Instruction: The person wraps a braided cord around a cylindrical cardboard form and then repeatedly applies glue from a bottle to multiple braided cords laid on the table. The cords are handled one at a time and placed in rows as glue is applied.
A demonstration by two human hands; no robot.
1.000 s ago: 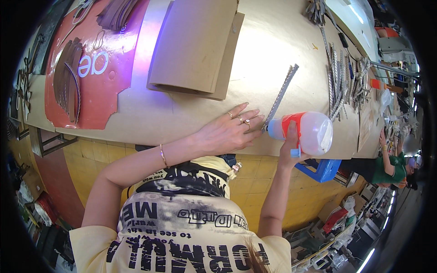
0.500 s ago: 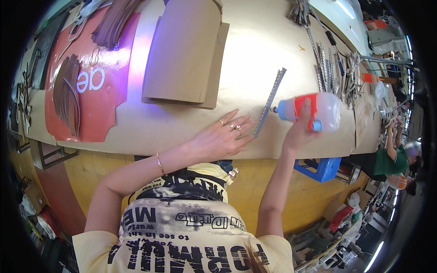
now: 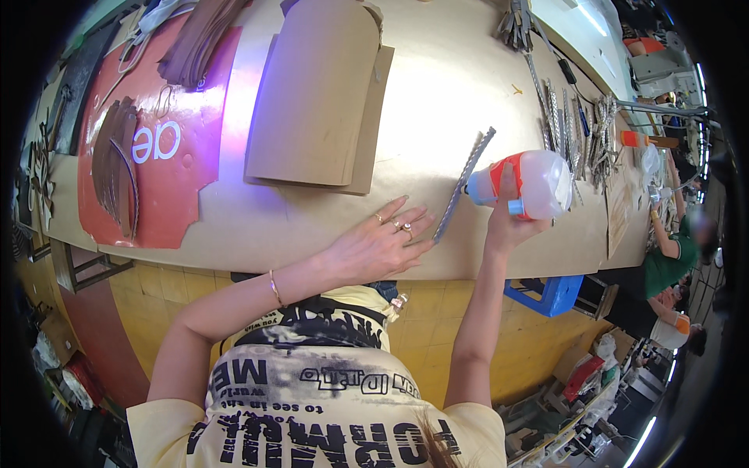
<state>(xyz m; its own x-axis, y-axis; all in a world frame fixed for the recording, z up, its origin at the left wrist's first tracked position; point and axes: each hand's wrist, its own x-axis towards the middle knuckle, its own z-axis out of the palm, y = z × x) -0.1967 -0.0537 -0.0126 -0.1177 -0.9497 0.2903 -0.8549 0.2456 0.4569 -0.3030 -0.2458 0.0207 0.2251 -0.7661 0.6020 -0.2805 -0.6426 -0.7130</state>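
My right hand [image 3: 511, 222] grips a translucent plastic squeeze bottle [image 3: 546, 183] with a red label and a pale blue top. The bottle lies tilted on its side in the air, its dark nozzle tip against or just above a grey braided strip [image 3: 462, 186]. That strip slants across the brown tabletop, its far end off to the right. My left hand [image 3: 390, 238], wearing rings, rests palm down with its fingers spread. The thumb tip is by the strip's near end; whether it presses on it I cannot tell.
A folded brown cardboard sheet [image 3: 308, 117] stands beyond my left hand. Brown strips [image 3: 115, 168] lie on a red board [image 3: 175, 191] at the left. Several braided strips [image 3: 597, 132] are heaped at the right. A blue plastic stool [image 3: 558, 296] is below the table edge; a person in green [image 3: 669, 269] is farther right.
The bottle has turned slightly and shifted a little left, its nozzle still by the strip. My left hand stays almost where it was. The person in green has moved.
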